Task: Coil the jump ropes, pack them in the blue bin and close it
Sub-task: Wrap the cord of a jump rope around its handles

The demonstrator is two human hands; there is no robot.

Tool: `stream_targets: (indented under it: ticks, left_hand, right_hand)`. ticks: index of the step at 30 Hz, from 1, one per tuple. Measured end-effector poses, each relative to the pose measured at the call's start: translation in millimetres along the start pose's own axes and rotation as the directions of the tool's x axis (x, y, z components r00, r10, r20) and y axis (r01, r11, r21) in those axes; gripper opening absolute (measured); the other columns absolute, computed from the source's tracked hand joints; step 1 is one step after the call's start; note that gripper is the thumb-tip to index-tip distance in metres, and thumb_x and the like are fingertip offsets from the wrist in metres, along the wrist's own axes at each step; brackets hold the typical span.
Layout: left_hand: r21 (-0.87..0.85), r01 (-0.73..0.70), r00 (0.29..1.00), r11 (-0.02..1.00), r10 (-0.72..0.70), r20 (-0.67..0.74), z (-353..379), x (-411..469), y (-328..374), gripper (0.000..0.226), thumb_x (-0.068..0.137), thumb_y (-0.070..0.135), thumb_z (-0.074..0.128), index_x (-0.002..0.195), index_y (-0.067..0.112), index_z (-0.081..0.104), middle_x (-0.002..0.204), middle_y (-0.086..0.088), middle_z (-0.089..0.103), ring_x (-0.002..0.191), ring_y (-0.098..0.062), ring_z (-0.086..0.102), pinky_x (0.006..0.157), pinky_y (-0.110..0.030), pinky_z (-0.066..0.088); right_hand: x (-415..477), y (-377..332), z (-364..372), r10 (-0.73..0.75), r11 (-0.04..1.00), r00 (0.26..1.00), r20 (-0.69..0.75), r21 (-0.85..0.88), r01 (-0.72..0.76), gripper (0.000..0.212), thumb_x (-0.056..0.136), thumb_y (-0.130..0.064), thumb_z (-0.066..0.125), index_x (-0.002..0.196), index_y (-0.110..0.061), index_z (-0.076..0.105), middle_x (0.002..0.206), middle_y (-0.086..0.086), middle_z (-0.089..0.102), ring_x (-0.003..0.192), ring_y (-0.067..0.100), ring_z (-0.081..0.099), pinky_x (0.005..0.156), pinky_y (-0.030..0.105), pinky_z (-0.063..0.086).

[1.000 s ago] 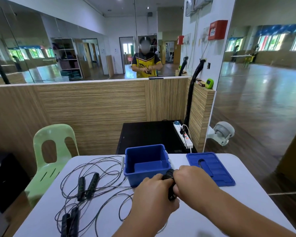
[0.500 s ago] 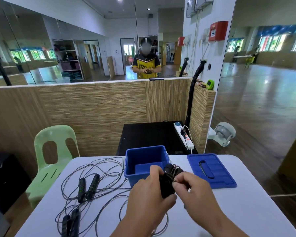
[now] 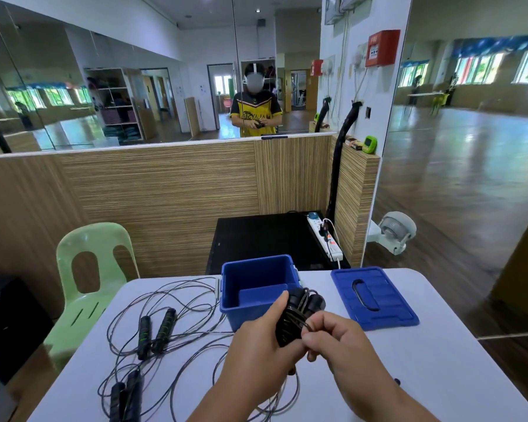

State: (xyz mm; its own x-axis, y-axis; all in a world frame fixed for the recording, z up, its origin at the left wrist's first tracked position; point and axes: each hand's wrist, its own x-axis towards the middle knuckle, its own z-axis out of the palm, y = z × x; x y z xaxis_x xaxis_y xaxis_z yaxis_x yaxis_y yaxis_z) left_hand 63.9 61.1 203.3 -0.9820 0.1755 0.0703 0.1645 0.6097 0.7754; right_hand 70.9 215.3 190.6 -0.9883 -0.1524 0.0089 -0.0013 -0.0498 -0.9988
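On the surface: white, smooth, a bit glossy, rounded corners. A second ago both hands were low over it, now they've come up.
bin: blue hard plastic, boxy, open top, moulded step inside. Nothing in it as far as I can see. Sits at the far middle.
lid: flat blue plastic, ribbed, dark slot handle. Lies just right of the bin, not touching.
loose ropes: thin dark wiry cable sprawled in big loops left of the bin. Two pairs of black knobbly handles, not coiled yet.
bundle: two black handles wrapped tight in cable. It's been lifted and stood upright, right at the bin's near rim. A tail of cable hangs down below the hands.
left hand: wrapped around the bundle, thumb up along its side.
right hand: pinching a strand on the bundle, fingers curled.
my read: rope one is nearly done. Tuck that tail, then drop it in. Springy cable will likely want to unwind.
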Motion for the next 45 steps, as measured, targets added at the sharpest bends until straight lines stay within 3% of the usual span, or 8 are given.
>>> stream_targets:
  ticks: [7, 13, 20, 24, 28, 38, 42, 45]
  left_hand:
    - [-0.021, 0.018, 1.0, 1.0, -0.018, 0.009, -1, 4, -1, 0.071, 0.087, 0.035, 0.072, 0.148, 0.053, 0.039, 0.088, 0.023, 0.067, 0.079, 0.008, 0.066, 0.063, -0.014, 0.054]
    - [-0.01, 0.005, 1.0, 1.0, -0.006, -0.012, 0, 6, -2, 0.073, 0.086, 0.037, 0.074, 0.149, 0.05, 0.04, 0.086, 0.029, 0.064, 0.086, 0.014, 0.061, 0.069, -0.013, 0.055]
    - [-0.069, 0.02, 1.0, 0.997, -0.019, 0.023, 3, 6, -4, 0.069, 0.086, 0.031, 0.073, 0.141, 0.056, 0.04, 0.092, 0.023, 0.068, 0.081, 0.006, 0.066, 0.063, -0.015, 0.056]
    - [-0.099, 0.058, 0.998, 0.993, -0.055, 0.031, 3, 4, -4, 0.074, 0.084, 0.029, 0.075, 0.14, 0.057, 0.036, 0.099, 0.025, 0.065, 0.08, 0.011, 0.065, 0.057, -0.01, 0.049]
    - [-0.114, 0.082, 0.996, 0.99, -0.078, 0.035, 5, 4, -10, 0.077, 0.081, 0.027, 0.074, 0.144, 0.054, 0.037, 0.107, 0.023, 0.064, 0.078, 0.003, 0.068, 0.061, -0.017, 0.057]
    - [-0.203, 0.078, 0.994, 0.976, -0.092, -0.063, 18, 1, -16, 0.073, 0.086, 0.025, 0.075, 0.143, 0.052, 0.039, 0.111, 0.027, 0.065, 0.088, 0.01, 0.066, 0.064, -0.013, 0.055]
    - [-0.248, 0.087, 0.99, 0.965, -0.11, -0.083, 21, 3, -20, 0.071, 0.087, 0.023, 0.073, 0.141, 0.054, 0.04, 0.105, 0.022, 0.07, 0.079, -0.001, 0.071, 0.061, -0.019, 0.057]
    - [-0.308, 0.081, 0.989, 0.948, -0.114, -0.09, 23, 3, -20, 0.066, 0.088, 0.025, 0.072, 0.132, 0.062, 0.04, 0.1, 0.037, 0.067, 0.083, 0.003, 0.07, 0.067, -0.02, 0.057]
  right_hand:
    - [3, 4, -5, -0.002, 0.969, 0.999, 0.043, 0.245, -0.009, 0.01, 0.071, -0.01, 0.062, 0.061, -0.009, 0.059, 0.07, 0.014, 0.054, 0.064, 0.018, 0.052, 0.062, 0.024, 0.048]
    - [3, 4, -8, -0.009, 0.96, 0.999, 0.035, 0.281, -0.002, 0.017, 0.061, -0.021, 0.07, 0.06, -0.01, 0.058, 0.069, 0.013, 0.052, 0.065, 0.02, 0.054, 0.065, 0.026, 0.05]
    - [2, 1, -9, -0.091, 0.993, 0.995, -0.034, -0.083, 0.088, 0.033, 0.097, -0.016, 0.062, 0.064, -0.014, 0.067, 0.068, 0.009, 0.063, 0.064, 0.018, 0.06, 0.068, 0.028, 0.054]
    - [1, 8, -13, -0.258, 0.887, 0.961, -0.104, -0.42, 0.192, 0.03, 0.09, -0.009, 0.071, 0.066, -0.027, 0.068, 0.076, -0.005, 0.067, 0.075, 0.014, 0.064, 0.065, 0.019, 0.051]
    - [-1, 14, -14, -0.343, 0.833, 0.928, -0.143, -0.504, 0.23, 0.024, 0.084, -0.006, 0.077, 0.076, -0.028, 0.07, 0.082, -0.009, 0.066, 0.083, 0.012, 0.066, 0.065, 0.013, 0.05]
    - [-2, 18, -8, -0.087, 0.979, 0.945, -0.316, -0.203, 0.022, 0.027, 0.077, -0.017, 0.087, 0.092, -0.019, 0.065, 0.079, -0.001, 0.069, 0.075, 0.016, 0.067, 0.075, 0.039, 0.059]
    - [0, 27, -6, 0.045, 0.995, 0.926, -0.375, -0.066, -0.075, 0.015, 0.083, -0.015, 0.081, 0.092, -0.015, 0.069, 0.081, 0.005, 0.072, 0.077, 0.023, 0.071, 0.073, 0.043, 0.064]
    - [5, 30, 0, 0.242, 0.969, 0.942, -0.233, 0.113, -0.221, 0.013, 0.097, -0.018, 0.066, 0.105, -0.01, 0.073, 0.094, 0.011, 0.078, 0.088, 0.026, 0.076, 0.081, 0.045, 0.063]
